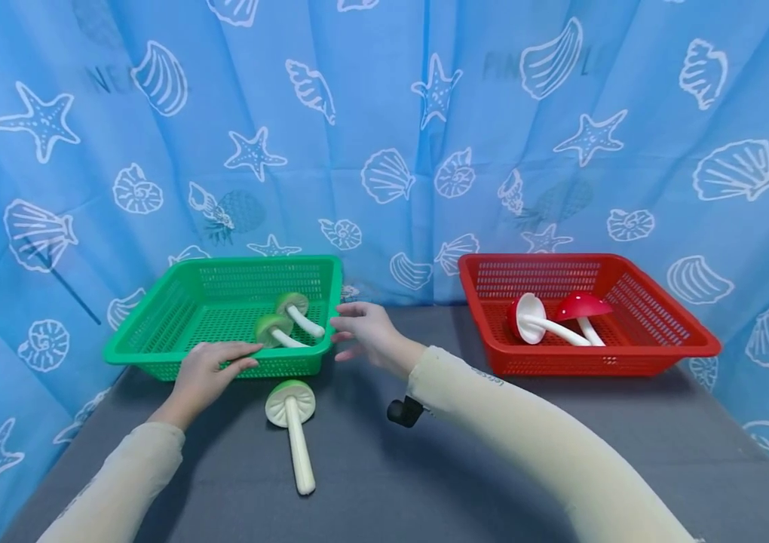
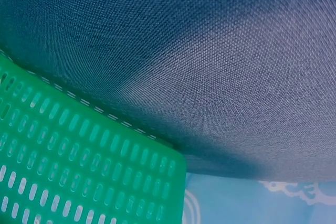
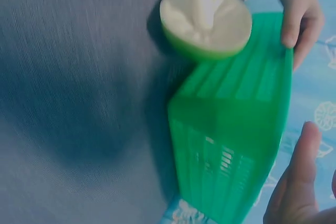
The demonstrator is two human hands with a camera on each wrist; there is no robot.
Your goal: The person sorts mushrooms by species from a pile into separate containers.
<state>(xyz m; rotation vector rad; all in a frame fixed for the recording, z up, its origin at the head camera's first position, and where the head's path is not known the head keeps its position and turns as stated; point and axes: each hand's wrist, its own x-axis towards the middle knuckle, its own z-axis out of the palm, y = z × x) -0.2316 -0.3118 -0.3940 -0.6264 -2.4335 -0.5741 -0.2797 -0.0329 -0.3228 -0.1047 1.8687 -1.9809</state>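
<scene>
My left hand (image 1: 213,369) is at the front rim of a green plastic basket (image 1: 222,260); in the right wrist view its thumb lies outside the rim, fingers on the other side. Just off the basket's right side is my right hand (image 1: 372,335), fingers apart and nothing in them. Two toy mushrooms with green caps lie in the basket's front right corner, the nearer mushroom (image 1: 274,330) beside the farther mushroom (image 1: 296,305). Before the basket a third green mushroom (image 1: 299,445) lies on the table, its white stem toward me.
At the right stands a red plastic basket (image 1: 595,362) holding two red-capped toy mushrooms, one tipped over (image 1: 531,318) and one cap-up (image 1: 584,305). Grey cloth (image 1: 371,490) covers the table. A blue curtain (image 1: 384,113) with shell prints hangs behind both baskets.
</scene>
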